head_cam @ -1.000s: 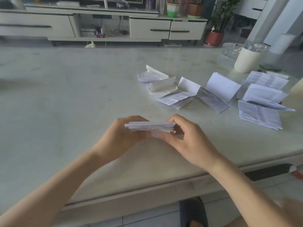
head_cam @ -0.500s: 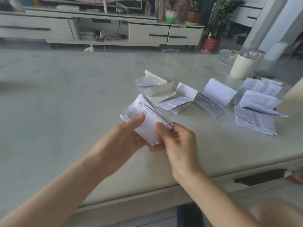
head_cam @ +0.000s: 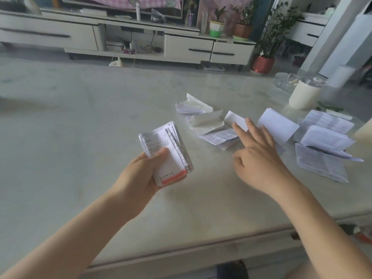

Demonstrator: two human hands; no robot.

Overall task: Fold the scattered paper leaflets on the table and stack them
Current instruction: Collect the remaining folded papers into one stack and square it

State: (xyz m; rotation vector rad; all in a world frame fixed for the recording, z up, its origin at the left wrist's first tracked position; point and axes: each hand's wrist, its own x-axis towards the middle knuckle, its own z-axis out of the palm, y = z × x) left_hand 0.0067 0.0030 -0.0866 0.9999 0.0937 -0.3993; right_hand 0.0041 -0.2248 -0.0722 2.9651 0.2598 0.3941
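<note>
Left hand [head_cam: 138,178] grips folded stack [head_cam: 167,154]; right hand [head_cam: 255,156], fingers spread, over scattered leaflets [head_cam: 217,133]. Next: pinch 1 leaflet, fold.

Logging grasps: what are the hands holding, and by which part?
Left hand grips the stack of folded leaflets along its left edge, thumb on top; right hand holds nothing.

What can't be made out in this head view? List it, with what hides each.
All in the head view.
Print and count of the stack of folded leaflets: motion-blurred.
Fingers of the left hand under the stack: hidden by it.
Whether the right hand touches the loose leaflets it partly covers: unclear.
The cream object: cut off by the right edge.
</note>
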